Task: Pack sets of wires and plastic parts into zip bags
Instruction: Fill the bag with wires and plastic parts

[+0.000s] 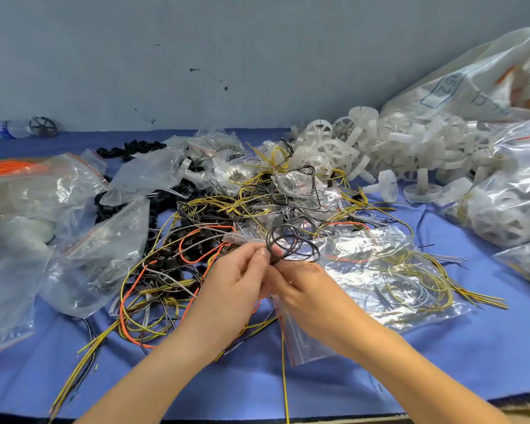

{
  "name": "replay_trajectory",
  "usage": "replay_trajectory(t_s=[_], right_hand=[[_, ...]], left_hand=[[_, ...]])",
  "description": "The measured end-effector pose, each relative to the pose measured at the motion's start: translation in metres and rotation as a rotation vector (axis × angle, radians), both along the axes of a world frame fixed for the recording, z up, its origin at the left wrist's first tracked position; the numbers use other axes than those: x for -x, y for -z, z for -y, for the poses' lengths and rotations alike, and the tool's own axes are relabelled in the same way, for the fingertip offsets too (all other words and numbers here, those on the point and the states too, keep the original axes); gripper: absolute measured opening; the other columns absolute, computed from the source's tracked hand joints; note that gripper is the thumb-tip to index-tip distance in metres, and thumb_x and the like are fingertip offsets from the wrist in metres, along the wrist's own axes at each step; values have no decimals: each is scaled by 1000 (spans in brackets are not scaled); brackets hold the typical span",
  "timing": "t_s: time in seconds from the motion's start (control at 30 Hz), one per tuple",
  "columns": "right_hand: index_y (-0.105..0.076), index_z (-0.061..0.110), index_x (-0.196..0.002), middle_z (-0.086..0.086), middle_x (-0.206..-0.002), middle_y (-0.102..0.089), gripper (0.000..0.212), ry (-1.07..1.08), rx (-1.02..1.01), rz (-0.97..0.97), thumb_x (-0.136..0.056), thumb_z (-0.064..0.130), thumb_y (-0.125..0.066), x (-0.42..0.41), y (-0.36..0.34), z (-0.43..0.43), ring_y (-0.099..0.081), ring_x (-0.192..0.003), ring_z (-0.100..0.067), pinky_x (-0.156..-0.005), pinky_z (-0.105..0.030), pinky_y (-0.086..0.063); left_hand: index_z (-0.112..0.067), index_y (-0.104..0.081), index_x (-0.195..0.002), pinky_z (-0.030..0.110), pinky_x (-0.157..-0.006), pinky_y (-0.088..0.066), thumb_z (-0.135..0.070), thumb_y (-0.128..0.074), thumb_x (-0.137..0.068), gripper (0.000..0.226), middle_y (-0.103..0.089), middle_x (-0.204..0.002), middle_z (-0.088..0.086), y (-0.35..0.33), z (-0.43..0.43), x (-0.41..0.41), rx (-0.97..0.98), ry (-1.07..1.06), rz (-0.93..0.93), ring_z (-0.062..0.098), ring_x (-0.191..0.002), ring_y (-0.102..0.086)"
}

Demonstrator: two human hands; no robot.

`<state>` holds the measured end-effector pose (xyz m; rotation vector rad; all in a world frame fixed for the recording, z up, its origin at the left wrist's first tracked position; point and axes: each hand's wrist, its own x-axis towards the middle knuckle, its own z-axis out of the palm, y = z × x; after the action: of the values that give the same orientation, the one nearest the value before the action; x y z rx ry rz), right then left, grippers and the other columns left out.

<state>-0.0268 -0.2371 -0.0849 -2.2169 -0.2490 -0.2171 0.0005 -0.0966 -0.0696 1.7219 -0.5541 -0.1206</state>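
A blue cloth-covered table (288, 387) stands against a plain grey-blue wall (196, 56) and is heavily littered with stock.

Item in hand: a small coil of black wire (291, 244), held above the middle of the table. The left hand (236, 283) pinches the coil's near side between thumb and fingertips; the fingers are closed on it. The right hand (306, 292) meets the coil from below and right, fingers drawn together on the wire's loose ends. A small zip bag (300, 338) with a red seal strip hangs beneath the right hand; which fingers hold it cannot be told.

Surroundings: directly behind the coil lies a tangle of yellow, black and orange wires (202, 234). Just right of the hands rests a clear bag of yellow wires (395, 280). White plastic wheels (380, 148) are heaped at the far right. Crumpled clear bags (89, 240) lie on the left, with black plastic rings (132, 148) beyond them.

Assessment: the step in hand appears to be winding a wire into a compact loop for bagging. The next move likely calls for opening the small bag's mouth and feeding the coil in without letting it spring apart; a plastic part would presumably follow.
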Motion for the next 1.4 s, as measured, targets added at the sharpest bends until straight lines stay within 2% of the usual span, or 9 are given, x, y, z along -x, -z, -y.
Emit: replay_trajectory(t_s=[0.23, 0.37, 0.47, 0.57, 0.67, 0.83, 0.93, 1.1, 1.4], right_hand=[[-73, 24, -85, 2, -68, -66, 33, 206, 390, 278, -95, 41, -46, 4, -2, 3, -60, -64, -24, -56, -33, -46], [-75, 24, -81, 1, -68, -68, 34, 271, 584, 414, -93, 39, -46, 6, -8, 0, -63, -67, -28, -60, -34, -49], [-72, 15, -78, 6, -62, -63, 16, 222, 413, 506, -88, 21, -60, 7, -8, -1, -60, -63, -11, -55, -25, -44], [-67, 18, -85, 24, -66, -52, 14, 136, 11, 263, -94, 9, -60, 11, -12, -3, -49, -68, 20, -61, -2, -34], [-64, 24, -93, 13, -85, -64, 16, 43, -33, 88, -98, 12, -55, 13, -18, -6, -52, -80, 17, -71, -6, -36], [-64, 25, -124, 8, -108, -64, 30, 151, 277, 137, -97, 35, -55, 15, -24, 8, -57, -106, -14, -94, -30, -42], [-42, 31, -135, 7, -119, -53, 60, 275, 462, -87, -87, 65, -50, 22, -19, 13, -55, -111, -18, -87, -34, -44], [-45, 28, -126, 3, -113, -61, 40, 253, 521, -111, -93, 50, -47, 25, -2, 7, -57, -109, -24, -82, -37, -45], [-67, 28, -102, 9, -83, -68, 18, 412, 193, -64, -94, 37, -53, 23, -5, 17, -62, -86, -18, -74, -35, -46]], left_hand=[[-29, -68, -105, 57, -78, -51, -38, -46, -97, 24, -69, -89, 9, -4, -10, -1, -192, 114, 144, 40, -82, -64], [-35, -71, -105, 40, -86, -50, -18, -57, -97, 23, -68, -102, -10, -8, -11, 1, -188, 57, 315, 14, -100, -64], [-29, -72, -112, 32, -88, -50, -20, -55, -94, 26, -65, -106, -13, -10, -11, 3, -195, 4, 449, 11, -106, -62], [-24, -72, -114, 32, -84, -50, -28, -50, -98, 28, -65, -106, -8, -12, -16, 3, -330, -135, 724, 12, -102, -61], [-17, -71, -111, 38, -83, -51, -26, -48, -99, 28, -67, -105, -4, -13, -16, 2, -412, -231, 896, 21, -98, -62], [-29, -65, -101, 27, -73, -48, -31, -47, -103, 18, -63, -83, -18, -20, -31, -14, -277, -287, 483, 5, -77, -59], [-29, -68, -76, 44, -74, -52, -22, -50, -102, 33, -62, -72, 11, -28, -38, -20, -171, -136, 13, 20, -62, -56], [-3, -70, -75, 32, -54, -54, -15, -52, -100, 33, -50, -56, 4, -29, -40, -15, -262, 27, -410, 16, -48, -51], [0, -64, -99, 24, -39, -45, -17, -42, -103, 28, -29, -41, -4, -24, -37, -13, -559, 117, -412, 15, -33, -42]])
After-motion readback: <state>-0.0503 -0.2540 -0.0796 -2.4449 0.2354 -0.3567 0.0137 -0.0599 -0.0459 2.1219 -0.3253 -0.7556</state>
